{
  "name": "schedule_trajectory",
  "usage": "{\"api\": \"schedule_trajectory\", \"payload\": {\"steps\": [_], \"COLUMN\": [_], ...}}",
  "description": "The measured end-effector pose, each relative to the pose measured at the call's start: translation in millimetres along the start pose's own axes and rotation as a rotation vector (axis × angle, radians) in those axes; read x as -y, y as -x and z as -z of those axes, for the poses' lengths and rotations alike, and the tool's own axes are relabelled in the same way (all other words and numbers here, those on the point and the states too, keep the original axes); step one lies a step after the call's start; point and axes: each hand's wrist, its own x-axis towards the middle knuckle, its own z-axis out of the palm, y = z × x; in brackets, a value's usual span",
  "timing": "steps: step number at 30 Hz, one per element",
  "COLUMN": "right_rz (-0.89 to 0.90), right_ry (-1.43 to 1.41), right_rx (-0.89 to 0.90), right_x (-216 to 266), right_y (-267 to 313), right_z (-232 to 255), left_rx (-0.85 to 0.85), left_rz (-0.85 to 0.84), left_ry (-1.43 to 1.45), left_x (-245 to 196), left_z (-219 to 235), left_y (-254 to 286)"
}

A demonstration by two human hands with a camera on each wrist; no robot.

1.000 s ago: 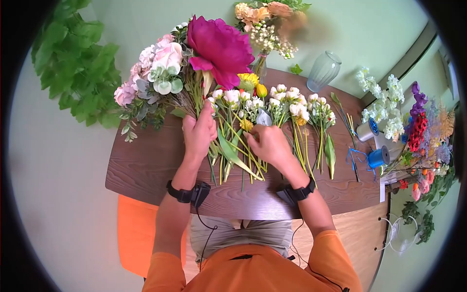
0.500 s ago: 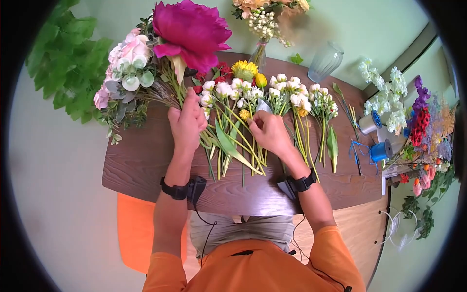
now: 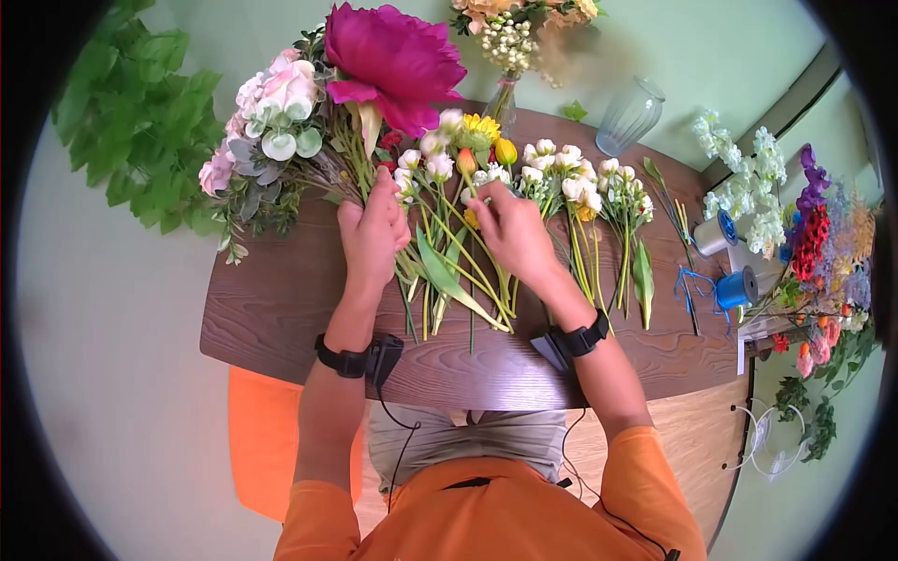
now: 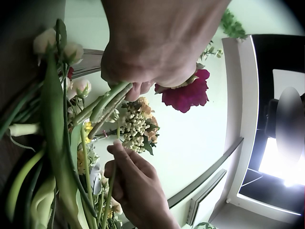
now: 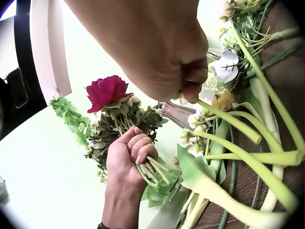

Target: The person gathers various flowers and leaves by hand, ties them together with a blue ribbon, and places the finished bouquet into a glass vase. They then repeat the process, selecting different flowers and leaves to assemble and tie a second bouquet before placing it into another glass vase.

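Observation:
My left hand (image 3: 372,234) grips the stems of a bouquet with a large magenta flower (image 3: 395,65), pale pink flowers (image 3: 288,86) and grey-green leaves; in the right wrist view the fingers curl round the stem bundle (image 5: 155,168). Over the loose stems, my right hand (image 3: 514,232) pinches a green stem (image 5: 228,118) between thumb and fingers. An orange tulip bud (image 3: 466,162) shows just above those fingertips. White blooms (image 3: 438,166), a yellow flower (image 3: 479,131) and a yellow tulip (image 3: 506,151) lie beyond the hands.
Bunches of white flowers (image 3: 578,192) lie right of my right hand. Farther right are a silver spool (image 3: 713,234), a blue spool (image 3: 735,289) and colourful flowers (image 3: 812,243). At the back stand a glass vase (image 3: 629,117) and a vase of peach flowers (image 3: 566,13).
The bouquet and left hand shifted left, then slightly back right. My right hand moved a little away from the body, now with a stem pinched, and the orange tulip bud has come into view.

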Motion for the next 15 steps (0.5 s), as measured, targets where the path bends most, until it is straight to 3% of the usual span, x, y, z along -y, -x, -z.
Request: {"api": "schedule_trajectory", "payload": {"steps": [4, 12, 15], "right_rz": [0.209, 0.077, 0.17], "right_ry": [0.243, 0.381, 0.266], "right_rx": [0.086, 0.196, 0.097], "right_x": [-21.1, -9.6, -12.2], "right_y": [-0.3, 1.0, -1.3], "right_z": [-17.9, -22.2, -18.9], "left_rx": [-0.018, -0.001, 0.013], "left_rz": [0.006, 0.02, 0.042], "left_ry": [0.008, -0.03, -0.052], "left_x": [-1.6, 1.5, 2.9], "left_z": [-3.1, -6.3, -7.4], "left_y": [1.5, 4.7, 6.2]}}
